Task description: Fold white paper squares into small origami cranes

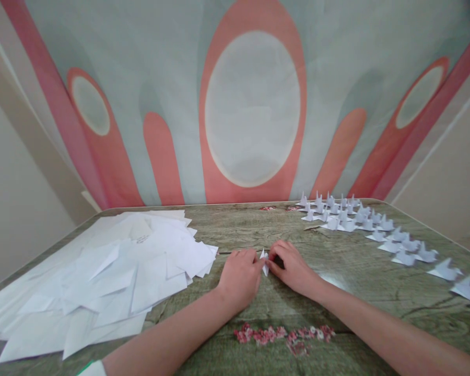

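Note:
Between my two hands, near the middle of the table, is a small folded white paper crane [265,262] with a pointed tip sticking up. My left hand [241,275] has its fingers closed at the left side of the paper. From the right, my right hand [290,265] pinches the other side between thumb and fingers. The fingers cover much of the folds. On the right of the table stand several finished-looking white paper cranes [389,235] in slanting rows, their wings spread.
A wide, loose pile of white paper sheets [113,277] covers the table's left side. The wood-patterned tabletop [219,324] bears a printed pink flower strip [284,334] near me. A patterned cloth backdrop [253,104] rises behind the far edge.

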The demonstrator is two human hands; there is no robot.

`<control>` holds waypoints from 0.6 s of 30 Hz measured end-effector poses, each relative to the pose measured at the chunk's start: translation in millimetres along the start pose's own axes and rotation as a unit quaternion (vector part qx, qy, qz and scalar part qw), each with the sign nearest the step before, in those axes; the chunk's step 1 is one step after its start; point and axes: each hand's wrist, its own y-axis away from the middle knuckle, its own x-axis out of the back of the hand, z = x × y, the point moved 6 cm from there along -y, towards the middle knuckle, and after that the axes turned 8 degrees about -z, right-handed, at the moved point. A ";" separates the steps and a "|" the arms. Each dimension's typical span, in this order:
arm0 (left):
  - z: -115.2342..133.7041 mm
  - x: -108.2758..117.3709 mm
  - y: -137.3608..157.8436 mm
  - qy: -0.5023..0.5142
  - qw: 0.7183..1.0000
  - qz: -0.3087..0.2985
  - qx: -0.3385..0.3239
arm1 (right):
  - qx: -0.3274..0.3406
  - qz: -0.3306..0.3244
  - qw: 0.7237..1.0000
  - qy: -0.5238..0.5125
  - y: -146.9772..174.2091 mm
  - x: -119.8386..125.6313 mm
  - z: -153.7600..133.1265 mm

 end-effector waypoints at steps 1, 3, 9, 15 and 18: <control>2.1 0.1 0.7 -0.018 1.000 -0.008 -0.004 | -0.002 0.000 1.000 0.001 0.2 0.2 0.1; 4.9 -0.4 1.7 -0.050 0.998 -0.020 -0.013 | -0.004 -0.002 1.000 0.001 1.2 0.8 -0.7; 9.1 -3.5 3.3 -0.099 0.994 -0.020 -0.037 | 0.022 -0.013 0.999 0.043 11.3 4.7 -11.6; 11.6 -6.2 2.6 -0.119 0.991 -0.028 -0.046 | 0.054 -0.045 0.989 0.133 19.4 -0.5 -20.9; 11.8 -7.6 2.1 -0.127 0.990 -0.027 -0.054 | 0.052 -0.058 0.981 0.180 18.7 -1.9 -25.2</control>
